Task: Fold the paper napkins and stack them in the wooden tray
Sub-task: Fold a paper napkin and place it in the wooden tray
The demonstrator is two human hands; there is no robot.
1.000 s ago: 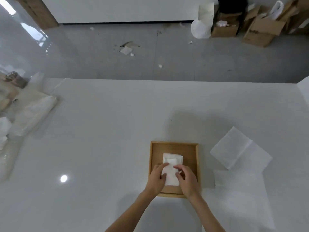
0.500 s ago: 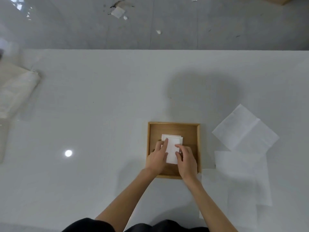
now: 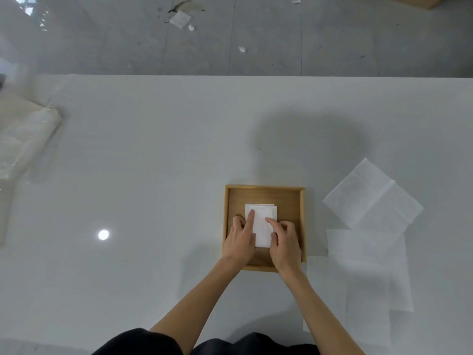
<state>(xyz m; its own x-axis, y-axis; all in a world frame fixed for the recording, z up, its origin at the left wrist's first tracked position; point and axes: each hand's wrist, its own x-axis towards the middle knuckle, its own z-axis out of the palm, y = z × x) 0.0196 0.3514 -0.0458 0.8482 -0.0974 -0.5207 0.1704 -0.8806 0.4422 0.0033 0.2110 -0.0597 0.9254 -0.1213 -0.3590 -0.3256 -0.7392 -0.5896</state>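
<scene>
**Napkins pressed flat in tray**

Napkins (image 3: 261, 226), folded into a small white stack, are seen lying inside the wooden tray (image 3: 263, 194) just below the centre of the frame, slightly right. The stack is set near the middle of the tray floor, clear of the far rim. Both hands are laid on it from the near side. The left hand (image 3: 242, 238) is placed on the stack's left edge, its index finger stretched forward along the paper and the other fingers curled beside it. The right hand (image 3: 285, 243) is placed on the right edge, index finger extended onto the top sheet, remaining fingers bent. Nothing is pinched; the paper is only pressed down. Unfolded sheets (image 3: 371, 198) are spread, overlapping, on the white table (image 3: 153, 162) at the right of the frame, just beside the tray. A plastic-wrapped bundle (image 3: 23, 139) is seen at the left edge.
</scene>
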